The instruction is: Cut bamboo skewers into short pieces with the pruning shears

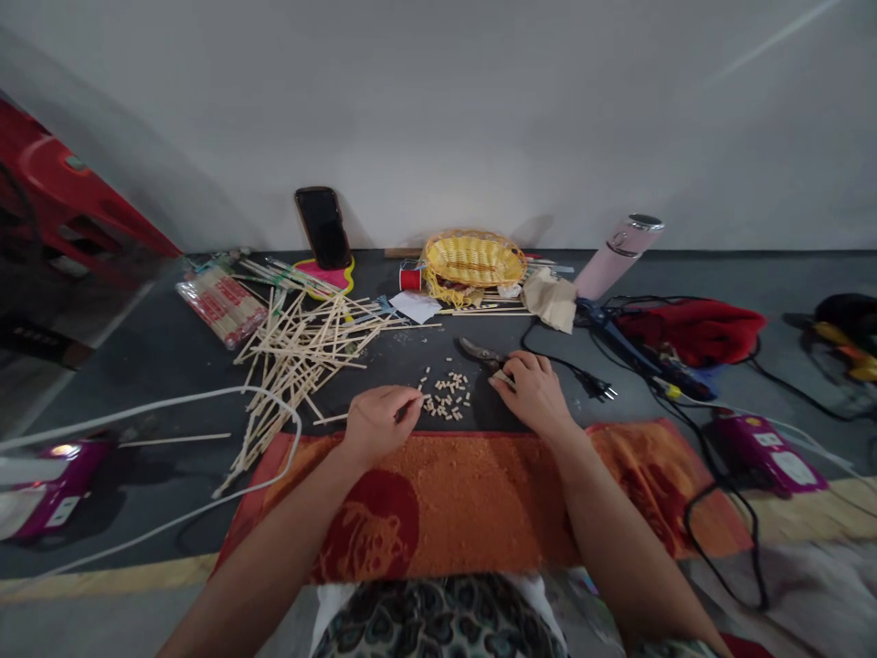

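My left hand (381,422) is closed, with its fingertips at the left edge of a scatter of short cut stick pieces (449,398). A thin wooden stick (330,420) sticks out from its left side; the fingers hide the rest. On the other side of the pieces, my right hand (538,391) is closed around the handles of pruning shears (480,351). Their blades point left and away from me. A loose heap of long wooden sticks (301,352) lies left of my left hand. Beneath both wrists is an orange towel (480,503).
At the back stand a phone (323,227), a yellow woven basket (474,258), a red thread spool (410,279) and a pink bottle (620,256). Packaged sticks (223,306) lie left. Black cables with a plug (601,388) and red cloth (692,329) lie right. A white cable (171,402) loops left.
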Demonstrator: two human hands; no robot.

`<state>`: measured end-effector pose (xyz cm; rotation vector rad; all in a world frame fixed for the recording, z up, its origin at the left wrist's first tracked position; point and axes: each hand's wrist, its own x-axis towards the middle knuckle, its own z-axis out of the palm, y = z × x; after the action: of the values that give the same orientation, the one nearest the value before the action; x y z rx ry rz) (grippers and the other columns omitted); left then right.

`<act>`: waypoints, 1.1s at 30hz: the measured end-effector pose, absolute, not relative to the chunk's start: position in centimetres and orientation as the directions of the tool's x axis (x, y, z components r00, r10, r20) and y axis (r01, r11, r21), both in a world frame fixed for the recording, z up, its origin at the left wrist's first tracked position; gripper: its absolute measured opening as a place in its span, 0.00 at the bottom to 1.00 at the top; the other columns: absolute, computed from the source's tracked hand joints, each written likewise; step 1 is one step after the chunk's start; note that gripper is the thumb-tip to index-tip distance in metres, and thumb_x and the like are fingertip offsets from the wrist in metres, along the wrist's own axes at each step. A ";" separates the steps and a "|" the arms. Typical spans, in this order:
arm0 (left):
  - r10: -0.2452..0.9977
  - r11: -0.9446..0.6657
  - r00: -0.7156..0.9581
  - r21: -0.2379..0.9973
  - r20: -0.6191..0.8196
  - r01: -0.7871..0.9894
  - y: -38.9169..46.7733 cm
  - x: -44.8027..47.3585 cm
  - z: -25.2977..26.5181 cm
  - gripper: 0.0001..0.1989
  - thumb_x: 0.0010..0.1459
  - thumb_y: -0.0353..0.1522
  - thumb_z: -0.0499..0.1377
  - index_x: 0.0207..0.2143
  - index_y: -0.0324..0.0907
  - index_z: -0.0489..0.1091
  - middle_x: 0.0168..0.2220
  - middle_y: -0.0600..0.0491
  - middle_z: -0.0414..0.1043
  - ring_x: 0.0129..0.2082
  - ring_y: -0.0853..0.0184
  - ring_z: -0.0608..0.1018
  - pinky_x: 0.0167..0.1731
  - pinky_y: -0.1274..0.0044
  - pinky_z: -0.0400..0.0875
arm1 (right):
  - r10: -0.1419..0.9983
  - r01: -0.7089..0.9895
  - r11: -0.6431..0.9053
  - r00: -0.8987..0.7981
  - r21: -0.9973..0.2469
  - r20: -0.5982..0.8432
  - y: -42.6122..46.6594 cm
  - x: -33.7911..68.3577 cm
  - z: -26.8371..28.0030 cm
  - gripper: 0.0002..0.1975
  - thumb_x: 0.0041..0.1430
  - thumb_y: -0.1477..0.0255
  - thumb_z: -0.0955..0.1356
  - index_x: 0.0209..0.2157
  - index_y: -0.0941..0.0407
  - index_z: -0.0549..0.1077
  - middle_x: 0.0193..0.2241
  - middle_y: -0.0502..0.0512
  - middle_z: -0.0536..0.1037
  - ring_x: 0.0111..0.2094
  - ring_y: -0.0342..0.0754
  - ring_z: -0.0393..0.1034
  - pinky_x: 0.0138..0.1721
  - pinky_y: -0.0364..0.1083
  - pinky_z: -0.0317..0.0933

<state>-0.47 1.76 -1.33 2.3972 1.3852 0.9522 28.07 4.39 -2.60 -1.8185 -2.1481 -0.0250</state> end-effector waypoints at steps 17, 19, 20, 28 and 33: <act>0.764 -0.594 0.378 0.342 0.523 0.728 2.3 -0.2 -2.7 0.09 0.61 0.33 0.54 0.36 0.44 0.75 0.33 0.52 0.79 0.32 0.66 0.80 0.36 0.76 0.71 | 0.953 0.979 0.128 -0.076 -0.161 0.295 4.3 27.4 -2.9 0.13 0.60 0.58 0.65 0.33 0.53 0.70 0.46 0.59 0.72 0.48 0.57 0.59 0.43 0.55 0.57; 0.755 -0.597 0.381 0.322 0.533 0.735 2.4 -0.1 -2.8 0.09 0.61 0.33 0.55 0.37 0.44 0.75 0.33 0.51 0.79 0.33 0.66 0.80 0.36 0.76 0.71 | 0.947 0.980 0.124 -0.070 -0.156 0.312 4.1 27.2 -2.8 0.13 0.61 0.59 0.64 0.33 0.54 0.70 0.46 0.59 0.72 0.48 0.57 0.60 0.43 0.54 0.57; 0.744 -0.604 0.383 0.304 0.548 0.737 2.5 0.0 -2.8 0.09 0.60 0.33 0.55 0.37 0.44 0.75 0.33 0.51 0.79 0.33 0.66 0.80 0.36 0.76 0.71 | 0.945 0.981 0.122 -0.067 -0.154 0.320 4.0 27.1 -2.7 0.13 0.61 0.59 0.64 0.33 0.54 0.70 0.46 0.59 0.72 0.48 0.57 0.60 0.42 0.54 0.57; 0.700 -0.633 0.398 0.258 0.593 0.730 3.0 0.1 -3.1 0.09 0.60 0.32 0.54 0.37 0.44 0.74 0.32 0.51 0.79 0.33 0.66 0.79 0.37 0.75 0.70 | 0.929 0.978 0.133 -0.067 -0.159 0.365 3.8 27.2 -2.7 0.12 0.61 0.60 0.64 0.32 0.53 0.72 0.46 0.56 0.73 0.47 0.55 0.62 0.42 0.52 0.57; 0.699 -0.647 0.419 0.262 0.580 0.716 2.8 0.0 -3.1 0.09 0.61 0.32 0.54 0.38 0.44 0.74 0.33 0.51 0.79 0.34 0.66 0.78 0.38 0.75 0.69 | 0.928 0.973 0.139 -0.062 -0.186 0.368 4.0 27.4 -3.4 0.12 0.61 0.60 0.64 0.33 0.54 0.73 0.47 0.57 0.73 0.48 0.54 0.62 0.44 0.51 0.57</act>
<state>0.00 2.77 -3.08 2.6680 1.3305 1.0702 27.36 4.04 -3.39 -1.8234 -2.0273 -0.1538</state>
